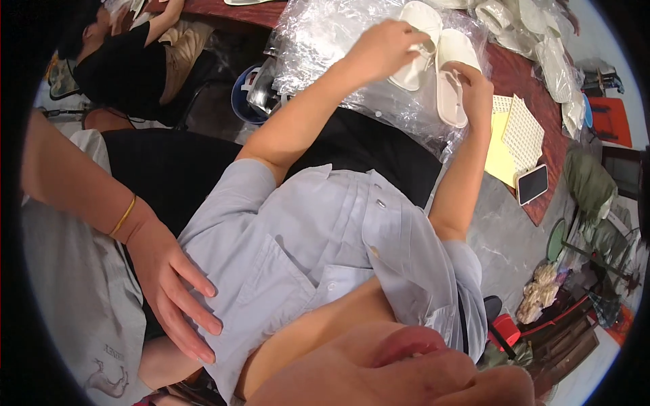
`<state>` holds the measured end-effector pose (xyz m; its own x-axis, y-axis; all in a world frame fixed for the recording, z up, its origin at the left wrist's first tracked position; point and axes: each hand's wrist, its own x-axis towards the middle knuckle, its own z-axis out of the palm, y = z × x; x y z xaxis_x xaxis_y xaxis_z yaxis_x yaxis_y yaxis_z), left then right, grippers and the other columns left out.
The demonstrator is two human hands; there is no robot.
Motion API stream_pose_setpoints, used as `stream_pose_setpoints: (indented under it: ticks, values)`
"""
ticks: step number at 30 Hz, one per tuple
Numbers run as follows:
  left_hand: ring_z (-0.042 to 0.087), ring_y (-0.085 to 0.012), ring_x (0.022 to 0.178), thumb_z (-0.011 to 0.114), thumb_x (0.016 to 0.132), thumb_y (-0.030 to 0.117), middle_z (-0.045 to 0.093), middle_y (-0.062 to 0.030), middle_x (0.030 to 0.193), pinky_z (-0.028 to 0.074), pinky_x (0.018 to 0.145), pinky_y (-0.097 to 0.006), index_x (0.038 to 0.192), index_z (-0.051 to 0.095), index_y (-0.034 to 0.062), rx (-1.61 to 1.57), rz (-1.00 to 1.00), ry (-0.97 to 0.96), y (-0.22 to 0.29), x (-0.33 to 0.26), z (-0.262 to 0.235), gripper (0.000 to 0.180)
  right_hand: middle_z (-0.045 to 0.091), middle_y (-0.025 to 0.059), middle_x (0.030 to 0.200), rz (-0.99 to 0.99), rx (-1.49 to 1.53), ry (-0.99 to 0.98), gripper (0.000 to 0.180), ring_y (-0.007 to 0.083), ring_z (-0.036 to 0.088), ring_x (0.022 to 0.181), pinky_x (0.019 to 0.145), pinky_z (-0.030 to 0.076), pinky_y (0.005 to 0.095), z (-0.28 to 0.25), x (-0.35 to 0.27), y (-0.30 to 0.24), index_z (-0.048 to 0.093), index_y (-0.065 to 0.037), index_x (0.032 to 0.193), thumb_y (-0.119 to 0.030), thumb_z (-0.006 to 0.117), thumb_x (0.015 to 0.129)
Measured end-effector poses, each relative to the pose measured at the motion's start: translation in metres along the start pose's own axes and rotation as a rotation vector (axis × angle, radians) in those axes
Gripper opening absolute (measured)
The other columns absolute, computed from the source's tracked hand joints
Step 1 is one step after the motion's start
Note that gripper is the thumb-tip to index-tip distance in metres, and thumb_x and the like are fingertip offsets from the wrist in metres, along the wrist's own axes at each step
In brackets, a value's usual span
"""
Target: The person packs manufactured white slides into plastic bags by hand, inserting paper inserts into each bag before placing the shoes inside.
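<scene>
A pair of white slippers lies on clear plastic bags over the table, toes pointing away from me. My left hand (387,53) is over the left slipper (407,73). Its fingers are bent together near the strap's opening, and whatever they may pinch cannot be made out. Curled at the right edge of the right slipper (449,100), my right hand (474,93) has its fingertips at the strap opening and grips it there. Clear plastic bags (318,51) spread under and left of the pair.
More bagged white slippers (535,30) pile up at the far right. Right of my right hand lie sticker sheets (521,132), a yellow sheet (497,145) and a phone (532,184). Another person's hand (172,284) rests at my left side. A blue bucket (244,98) stands beside the table.
</scene>
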<state>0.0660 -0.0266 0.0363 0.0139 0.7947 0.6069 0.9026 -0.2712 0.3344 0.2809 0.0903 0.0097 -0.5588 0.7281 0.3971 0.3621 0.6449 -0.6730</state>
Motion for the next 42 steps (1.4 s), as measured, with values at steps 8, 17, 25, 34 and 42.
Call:
stream_pose_setpoints:
  ticks: [8,17,25,34,42]
  values:
    - [0.058,-0.0288,0.106,0.07,0.079,0.022,0.06,-0.0112,0.105,0.049,0.085,-0.042,0.11,0.067,0.0123,0.16,0.046,-0.263,0.015,-0.044,0.037,0.032,0.067,0.0136,0.09,0.198,-0.01,0.106,0.016,0.0258,0.066,0.082,0.074,0.05,0.0337,-0.007,-0.056,0.009,0.069,-0.001,0.095,-0.001,0.066,0.079]
    - [0.053,-0.0348,0.112,0.071,0.08,0.033,0.056,-0.0161,0.112,0.047,0.088,-0.045,0.12,0.062,0.0157,0.092,0.099,-0.287,0.039,-0.033,0.045,0.045,0.064,0.0132,0.095,0.01,-0.104,0.149,0.009,0.0315,0.06,0.093,0.083,0.046,0.0389,0.002,-0.066,0.021,0.066,0.0,0.085,-0.003,0.069,0.077]
    - [0.042,-0.0485,0.121,0.07,0.077,0.046,0.05,-0.0272,0.119,0.038,0.097,-0.054,0.134,0.053,0.0229,0.212,0.085,-0.297,0.059,-0.041,0.078,0.064,0.062,0.0122,0.095,0.017,-0.084,0.143,0.01,0.03,0.058,0.09,0.082,0.046,0.039,0.004,-0.069,0.016,0.062,0.0,0.085,-0.001,0.068,0.077]
    - [0.042,-0.0482,0.118,0.068,0.077,0.052,0.053,-0.027,0.116,0.033,0.1,-0.054,0.131,0.056,0.0214,0.243,0.089,-0.168,0.058,-0.043,0.085,0.063,0.061,0.0114,0.089,0.067,-0.004,0.191,0.01,0.0279,0.058,0.088,0.077,0.046,0.0367,0.006,-0.066,0.021,0.062,0.0,0.085,-0.001,0.068,0.077]
    - [0.042,-0.0459,0.12,0.069,0.078,0.049,0.055,-0.0256,0.113,0.032,0.1,-0.052,0.127,0.06,0.0239,0.201,0.045,-0.154,0.059,-0.043,0.086,0.055,0.062,0.0124,0.09,0.179,0.014,0.104,0.009,0.0278,0.058,0.089,0.079,0.045,0.0367,-0.002,-0.062,0.021,0.063,0.001,0.084,-0.002,0.068,0.078]
